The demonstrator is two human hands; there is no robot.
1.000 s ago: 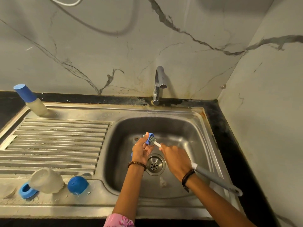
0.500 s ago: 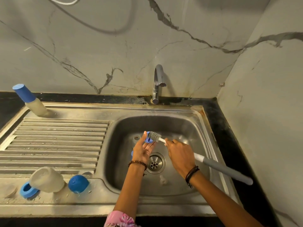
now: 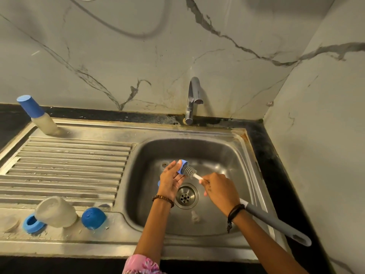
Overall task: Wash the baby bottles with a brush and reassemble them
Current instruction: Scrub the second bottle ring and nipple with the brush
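Over the sink basin (image 3: 227,155) my left hand (image 3: 170,179) holds a small blue bottle ring (image 3: 182,165) between thumb and fingertips. My right hand (image 3: 220,189) grips the white stem of a bottle brush (image 3: 190,172), whose grey bristle head pokes into the ring. The grey handle (image 3: 276,224) of the brush runs back past my right wrist. On the drainboard's front left lies a frosted bottle body (image 3: 56,211) mouth-down, with a blue ring (image 3: 31,223) to its left and a blue dome cap (image 3: 93,218) to its right. A capped bottle (image 3: 37,115) stands at the back left.
The tap (image 3: 192,99) rises behind the basin, with no water running. A round drain (image 3: 185,196) sits under my hands, and a small clear part (image 3: 194,216), perhaps a teat, lies on the basin floor near it. The ribbed drainboard (image 3: 65,167) fills the left side. Marble walls close the back and right.
The brush head drew back out of the blue ring, then pushed toward it again. Both hands stayed over the drain, and my right hand shifted slightly right.
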